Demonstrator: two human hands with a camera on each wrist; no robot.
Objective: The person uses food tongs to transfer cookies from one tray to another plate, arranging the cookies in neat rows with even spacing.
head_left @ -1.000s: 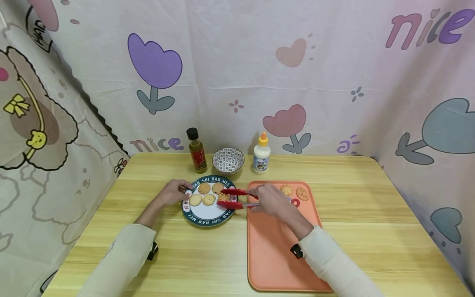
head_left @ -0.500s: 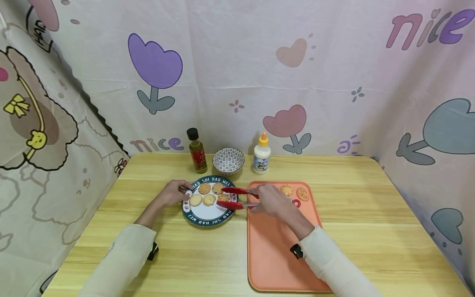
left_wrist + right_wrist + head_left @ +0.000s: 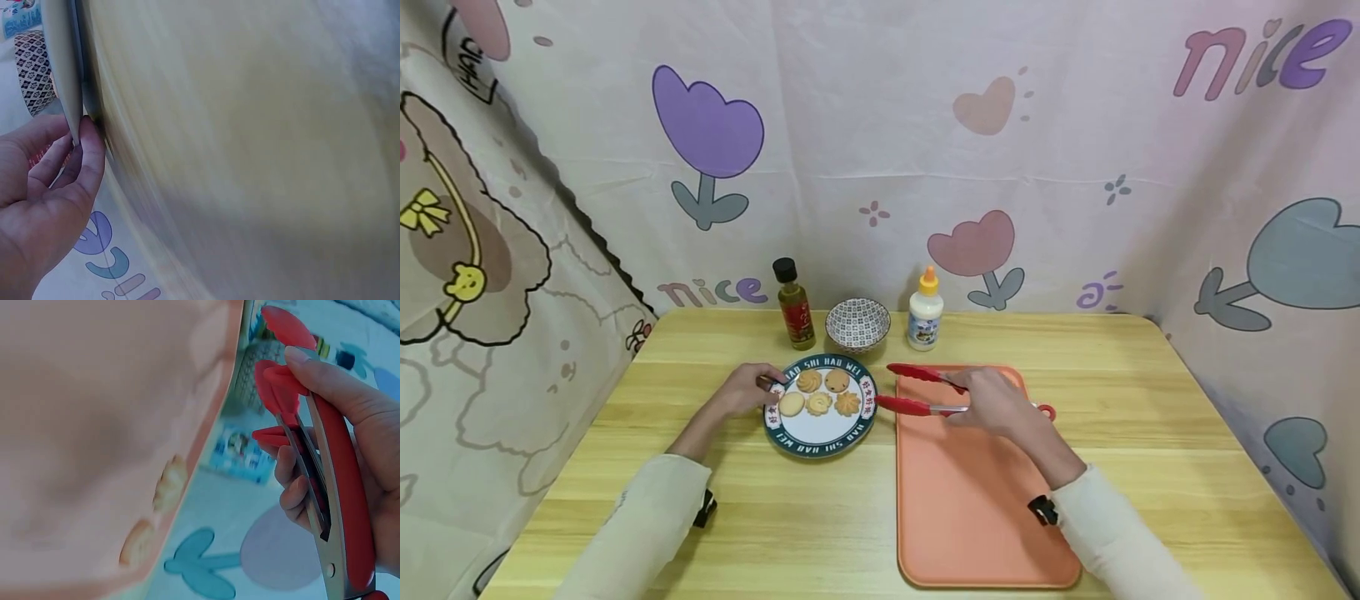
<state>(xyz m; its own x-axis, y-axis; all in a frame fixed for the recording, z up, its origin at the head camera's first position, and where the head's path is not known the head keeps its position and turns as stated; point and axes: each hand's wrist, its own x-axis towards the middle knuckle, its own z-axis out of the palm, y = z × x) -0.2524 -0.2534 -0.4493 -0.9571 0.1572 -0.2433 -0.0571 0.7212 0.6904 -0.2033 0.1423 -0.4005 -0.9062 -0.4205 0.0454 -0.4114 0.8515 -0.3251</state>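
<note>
My left hand [image 3: 745, 390] pinches the left rim of a round white plate [image 3: 820, 432] with a dark green lettered border; the left wrist view shows thumb and fingers on either side of the edge. Several cookies [image 3: 818, 404] lie on the plate. With my right hand [image 3: 996, 404] I hold red-tipped metal tongs [image 3: 337, 506]. Their tips are spread apart with nothing between them, just right of the plate and over the left edge of an orange tray [image 3: 977, 508]. Two cookies, a ridged one [image 3: 170, 484] and another [image 3: 135, 544], lie on the tray, hidden in the head view.
Along the back stand a bottle of yellowish liquid with a black cap [image 3: 794, 308], a patterned bowl [image 3: 857, 325] and a white squeeze bottle with a yellow cap [image 3: 925, 312]. A printed cloth [image 3: 850, 125] hangs behind the wooden table [image 3: 1135, 433].
My right hand has moved right with the tongs, off the plate; the cookie at their tips now lies uncovered on the plate. My left hand keeps its hold on the rim.
</note>
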